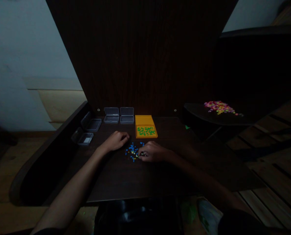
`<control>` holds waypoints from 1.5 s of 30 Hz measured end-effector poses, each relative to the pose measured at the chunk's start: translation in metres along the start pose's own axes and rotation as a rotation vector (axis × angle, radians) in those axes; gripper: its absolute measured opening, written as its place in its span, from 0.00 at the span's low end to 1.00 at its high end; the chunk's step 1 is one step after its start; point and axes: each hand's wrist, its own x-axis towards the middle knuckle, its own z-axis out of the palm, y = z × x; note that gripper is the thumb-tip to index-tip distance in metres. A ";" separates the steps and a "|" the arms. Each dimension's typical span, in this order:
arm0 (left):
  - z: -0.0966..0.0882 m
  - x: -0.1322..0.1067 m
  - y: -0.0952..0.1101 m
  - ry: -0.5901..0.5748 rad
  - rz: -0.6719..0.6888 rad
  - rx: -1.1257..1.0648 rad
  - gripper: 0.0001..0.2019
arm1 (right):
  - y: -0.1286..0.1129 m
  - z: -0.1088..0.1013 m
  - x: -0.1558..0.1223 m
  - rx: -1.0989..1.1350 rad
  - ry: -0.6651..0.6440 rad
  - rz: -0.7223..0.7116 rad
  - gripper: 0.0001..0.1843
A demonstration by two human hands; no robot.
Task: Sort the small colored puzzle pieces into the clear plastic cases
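Note:
A loose pile of small blue pieces [132, 149], with some yellow and pale ones mixed in, lies on the dark tabletop. My right hand [152, 151] is at the pile's right side, fingertips bent down and pinched among the pieces; what is between them is too small to make out. To the pile's upper left rests my left hand [116, 140], its fingers curled in and their inner side hidden. Just beyond both hands, an open yellow box [146, 136] holds many small green pieces [145, 131].
Two clear plastic cases [111, 119] [127, 119] stand open along the back panel. Two more, a clear case [94, 124] and one with a white piece inside [85, 139], sit by the left side wall. Multicoloured beads [220, 107] are heaped on a dark surface at right.

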 end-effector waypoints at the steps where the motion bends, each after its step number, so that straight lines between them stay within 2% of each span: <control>1: 0.000 0.000 0.000 -0.008 -0.006 0.026 0.15 | 0.000 0.001 0.001 -0.021 -0.007 0.007 0.08; 6: 0.000 -0.001 0.001 -0.031 -0.021 0.103 0.21 | -0.003 0.000 0.002 -0.080 -0.053 0.038 0.08; 17: 0.003 0.000 -0.004 -0.087 0.051 0.111 0.20 | -0.011 -0.002 0.009 -0.127 -0.119 0.071 0.08; 20: 0.007 0.001 -0.007 -0.075 0.035 0.118 0.18 | -0.012 -0.004 0.012 -0.132 -0.130 0.058 0.08; 23: 0.010 0.001 -0.010 -0.068 0.022 0.091 0.12 | -0.013 -0.005 0.015 -0.134 -0.151 0.035 0.08; 27: 0.009 0.000 -0.007 -0.029 0.075 0.010 0.11 | -0.012 -0.006 0.016 -0.120 -0.148 -0.024 0.08; 31: 0.007 -0.001 -0.001 -0.081 0.107 -0.064 0.11 | -0.008 -0.013 0.016 -0.027 -0.139 -0.037 0.07; 34: 0.006 -0.001 0.002 -0.122 0.116 -0.116 0.11 | -0.002 -0.025 0.017 0.025 -0.090 0.010 0.07; 40: 0.005 -0.001 0.003 -0.202 0.105 -0.174 0.08 | 0.026 -0.041 0.027 -0.002 0.142 0.152 0.09; 45: 0.004 -0.002 0.005 -0.195 0.097 -0.185 0.10 | 0.048 -0.045 0.040 -0.063 0.174 0.240 0.09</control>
